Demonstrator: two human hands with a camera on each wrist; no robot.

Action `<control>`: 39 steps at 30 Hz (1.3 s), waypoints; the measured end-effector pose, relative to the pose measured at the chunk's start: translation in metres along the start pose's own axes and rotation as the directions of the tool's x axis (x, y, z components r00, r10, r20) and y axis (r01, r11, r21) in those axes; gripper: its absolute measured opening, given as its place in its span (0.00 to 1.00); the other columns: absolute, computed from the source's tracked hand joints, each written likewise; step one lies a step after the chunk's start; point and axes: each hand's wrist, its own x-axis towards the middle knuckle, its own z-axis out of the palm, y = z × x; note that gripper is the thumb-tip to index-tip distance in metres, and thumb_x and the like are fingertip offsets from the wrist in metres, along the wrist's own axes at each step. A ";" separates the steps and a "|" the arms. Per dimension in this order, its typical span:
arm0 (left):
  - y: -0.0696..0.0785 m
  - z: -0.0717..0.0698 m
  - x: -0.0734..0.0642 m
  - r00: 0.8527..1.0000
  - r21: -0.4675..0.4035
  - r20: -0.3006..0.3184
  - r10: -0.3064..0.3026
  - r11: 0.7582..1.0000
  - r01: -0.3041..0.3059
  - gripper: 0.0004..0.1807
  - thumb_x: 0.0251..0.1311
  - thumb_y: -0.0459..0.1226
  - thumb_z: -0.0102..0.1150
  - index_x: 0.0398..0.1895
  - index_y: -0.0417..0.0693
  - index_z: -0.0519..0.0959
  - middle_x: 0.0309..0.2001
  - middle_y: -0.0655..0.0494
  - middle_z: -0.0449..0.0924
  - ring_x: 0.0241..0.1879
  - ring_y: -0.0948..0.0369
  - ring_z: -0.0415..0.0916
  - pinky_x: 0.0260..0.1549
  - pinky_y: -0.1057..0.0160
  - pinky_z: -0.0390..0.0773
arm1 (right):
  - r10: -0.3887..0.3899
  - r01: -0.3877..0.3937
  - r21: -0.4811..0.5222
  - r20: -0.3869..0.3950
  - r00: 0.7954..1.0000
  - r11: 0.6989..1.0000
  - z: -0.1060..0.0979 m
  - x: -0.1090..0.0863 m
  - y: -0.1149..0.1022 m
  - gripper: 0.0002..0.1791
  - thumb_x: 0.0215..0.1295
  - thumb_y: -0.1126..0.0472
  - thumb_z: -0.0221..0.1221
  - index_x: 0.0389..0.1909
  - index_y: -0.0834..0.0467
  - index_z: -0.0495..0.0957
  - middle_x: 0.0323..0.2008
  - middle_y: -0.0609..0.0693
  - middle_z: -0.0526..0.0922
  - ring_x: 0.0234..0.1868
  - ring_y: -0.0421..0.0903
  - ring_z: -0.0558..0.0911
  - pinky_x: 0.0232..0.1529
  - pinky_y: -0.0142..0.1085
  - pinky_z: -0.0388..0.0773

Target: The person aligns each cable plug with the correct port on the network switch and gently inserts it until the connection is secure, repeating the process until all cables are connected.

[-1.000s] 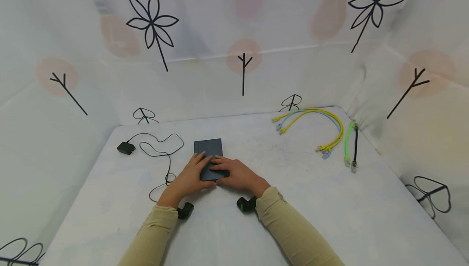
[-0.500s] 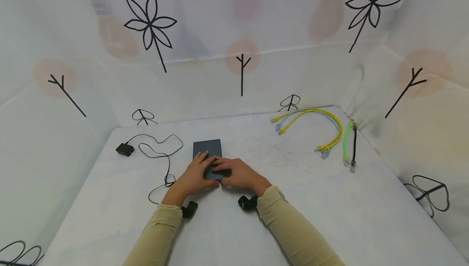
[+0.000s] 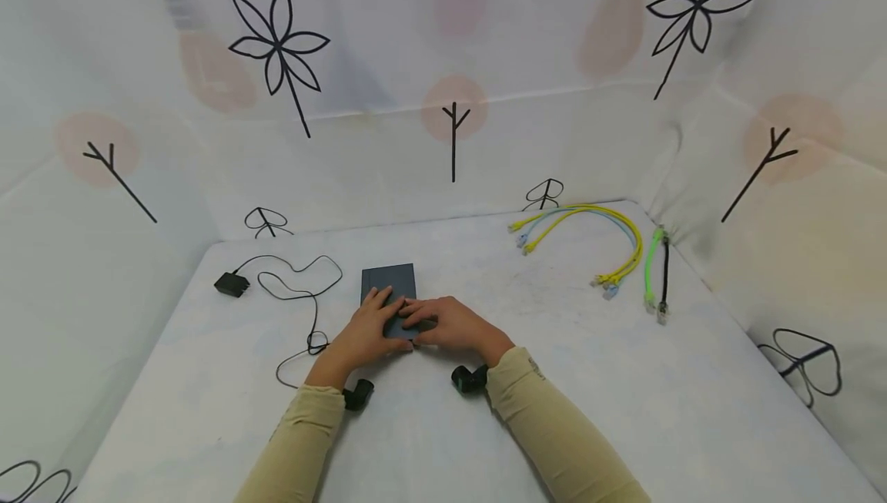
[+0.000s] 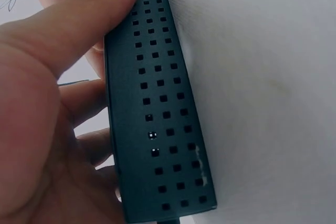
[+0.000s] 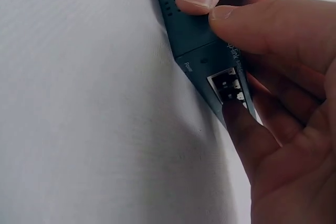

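Note:
A dark blue-grey network switch lies on the white table, partly covered by both hands. My left hand holds it from the left, thumb on the near side, which is dotted with square vent holes in the left wrist view; the other fingers reach over the top. At the right, my right hand grips the near corner. In the right wrist view its thumb rests by the vented side, close to the left thumb, and one finger touches the face with the Ethernet ports.
A black power adapter with a thin looped cord lies at the left. Yellow and light-blue network cables curve at the back right, beside a short green cable and a black one. White printed cloth walls enclose the table.
My left hand has shifted slightly right along the switch, closer to my right hand. The right fingers have moved a little at the corner. The head view has drifted slightly.

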 end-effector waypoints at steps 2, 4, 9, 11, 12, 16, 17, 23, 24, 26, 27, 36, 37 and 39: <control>0.000 -0.001 -0.001 1.000 -0.008 0.004 -0.006 1.000 0.006 0.47 0.54 0.54 0.68 0.75 0.52 0.59 0.78 0.45 0.44 0.77 0.41 0.34 0.69 0.36 0.53 | -0.009 0.009 -0.010 0.010 1.000 1.000 -0.001 0.001 0.000 0.20 0.62 0.58 0.65 0.57 0.52 0.81 0.65 0.44 0.75 0.72 0.43 0.65 0.69 0.44 0.66; 0.000 -0.002 -0.001 1.000 -0.010 0.007 -0.009 1.000 0.009 0.47 0.54 0.54 0.68 0.75 0.52 0.58 0.78 0.45 0.44 0.77 0.42 0.34 0.69 0.36 0.53 | -0.021 0.022 -0.024 0.019 1.000 0.999 -0.002 0.001 0.000 0.21 0.63 0.58 0.64 0.58 0.53 0.79 0.65 0.45 0.74 0.72 0.44 0.65 0.69 0.44 0.66; -0.001 -0.001 -0.001 1.000 -0.031 0.004 0.006 1.000 -0.006 0.48 0.53 0.54 0.68 0.75 0.50 0.59 0.78 0.44 0.44 0.77 0.41 0.33 0.68 0.36 0.55 | -0.037 0.042 -0.075 0.073 0.997 0.996 -0.006 -0.001 -0.002 0.23 0.64 0.59 0.63 0.61 0.53 0.77 0.67 0.45 0.72 0.73 0.44 0.63 0.70 0.44 0.65; -0.002 -0.001 -0.001 1.000 -0.035 0.006 0.010 0.999 -0.009 0.48 0.53 0.54 0.69 0.75 0.51 0.58 0.78 0.44 0.44 0.77 0.41 0.33 0.68 0.36 0.55 | -0.044 0.055 -0.099 0.103 0.994 0.994 -0.008 -0.002 -0.004 0.24 0.65 0.60 0.62 0.62 0.54 0.76 0.68 0.46 0.71 0.74 0.44 0.62 0.70 0.44 0.64; -0.002 -0.001 -0.001 1.000 -0.037 0.006 0.012 0.999 -0.012 0.48 0.53 0.54 0.69 0.75 0.50 0.58 0.78 0.44 0.44 0.77 0.41 0.33 0.68 0.36 0.55 | -0.052 0.065 -0.111 0.115 0.992 0.992 -0.009 -0.002 -0.005 0.24 0.65 0.61 0.61 0.63 0.54 0.75 0.69 0.46 0.70 0.74 0.45 0.62 0.70 0.45 0.64; -0.003 -0.001 -0.001 1.000 -0.034 0.005 0.011 0.999 -0.010 0.48 0.53 0.54 0.69 0.75 0.51 0.58 0.78 0.45 0.44 0.77 0.42 0.33 0.69 0.37 0.55 | -0.081 0.101 -0.151 0.135 0.988 0.983 -0.012 -0.004 -0.007 0.24 0.67 0.62 0.60 0.64 0.55 0.74 0.69 0.47 0.69 0.74 0.45 0.62 0.70 0.45 0.64; -0.003 -0.001 -0.001 1.000 -0.033 0.003 0.011 0.999 -0.011 0.48 0.53 0.54 0.69 0.75 0.51 0.58 0.78 0.45 0.44 0.77 0.42 0.33 0.69 0.37 0.55 | -0.087 0.107 -0.159 0.130 0.988 0.981 -0.012 -0.004 -0.007 0.23 0.67 0.62 0.60 0.63 0.55 0.75 0.69 0.47 0.69 0.73 0.46 0.63 0.70 0.45 0.65; -0.004 0.002 0.000 1.000 -0.014 0.008 0.003 1.000 -0.003 0.48 0.54 0.56 0.67 0.75 0.52 0.57 0.78 0.47 0.43 0.77 0.43 0.32 0.69 0.38 0.54 | -0.073 0.086 -0.177 0.081 0.994 0.980 -0.013 -0.008 -0.002 0.19 0.68 0.58 0.59 0.59 0.53 0.79 0.66 0.46 0.74 0.70 0.45 0.69 0.67 0.43 0.69; -0.004 0.002 0.000 1.000 -0.010 0.007 0.003 1.000 -0.003 0.48 0.54 0.56 0.67 0.75 0.52 0.58 0.78 0.47 0.44 0.77 0.43 0.33 0.69 0.38 0.54 | -0.064 0.076 -0.176 0.075 0.995 0.981 -0.014 -0.009 -0.001 0.18 0.68 0.58 0.59 0.58 0.52 0.79 0.65 0.46 0.74 0.69 0.44 0.70 0.67 0.43 0.69; -0.005 0.003 0.001 1.000 -0.005 0.005 0.001 1.000 -0.001 0.48 0.54 0.56 0.67 0.75 0.52 0.58 0.78 0.47 0.44 0.77 0.43 0.33 0.69 0.38 0.54 | -0.040 0.049 -0.162 0.060 0.997 0.986 -0.017 -0.013 0.001 0.18 0.68 0.57 0.59 0.57 0.52 0.80 0.64 0.45 0.76 0.67 0.44 0.72 0.65 0.42 0.71; -0.005 0.003 0.001 1.000 -0.002 0.004 0.000 1.000 0.000 0.48 0.54 0.56 0.67 0.75 0.52 0.58 0.78 0.47 0.44 0.77 0.43 0.33 0.69 0.38 0.54 | -0.027 0.035 -0.159 0.052 0.998 0.987 -0.018 -0.014 0.002 0.17 0.68 0.57 0.59 0.57 0.52 0.80 0.63 0.44 0.76 0.66 0.43 0.73 0.65 0.42 0.71; -0.005 0.005 0.001 1.000 0.004 0.004 -0.013 1.000 0.013 0.48 0.54 0.58 0.66 0.75 0.54 0.57 0.78 0.49 0.43 0.78 0.45 0.32 0.70 0.39 0.54 | 0.054 -0.055 -0.115 -0.013 0.998 0.992 -0.037 -0.033 0.007 0.16 0.69 0.56 0.58 0.57 0.50 0.80 0.59 0.45 0.80 0.60 0.44 0.77 0.59 0.43 0.75; -0.005 0.005 0.001 1.000 0.006 0.003 -0.013 1.000 0.013 0.48 0.54 0.58 0.66 0.75 0.54 0.57 0.78 0.49 0.43 0.78 0.44 0.32 0.70 0.39 0.54 | 0.060 -0.062 -0.113 -0.019 0.998 0.992 -0.039 -0.034 0.008 0.17 0.69 0.56 0.57 0.57 0.50 0.80 0.58 0.44 0.80 0.60 0.44 0.78 0.59 0.43 0.75; -0.004 0.005 0.000 1.000 0.007 0.000 -0.010 1.000 0.010 0.48 0.54 0.58 0.65 0.75 0.53 0.57 0.78 0.48 0.43 0.78 0.44 0.33 0.70 0.39 0.54 | 0.077 -0.079 -0.113 -0.026 0.997 0.990 -0.043 -0.037 0.010 0.17 0.69 0.56 0.58 0.57 0.49 0.80 0.57 0.43 0.80 0.58 0.43 0.78 0.58 0.42 0.76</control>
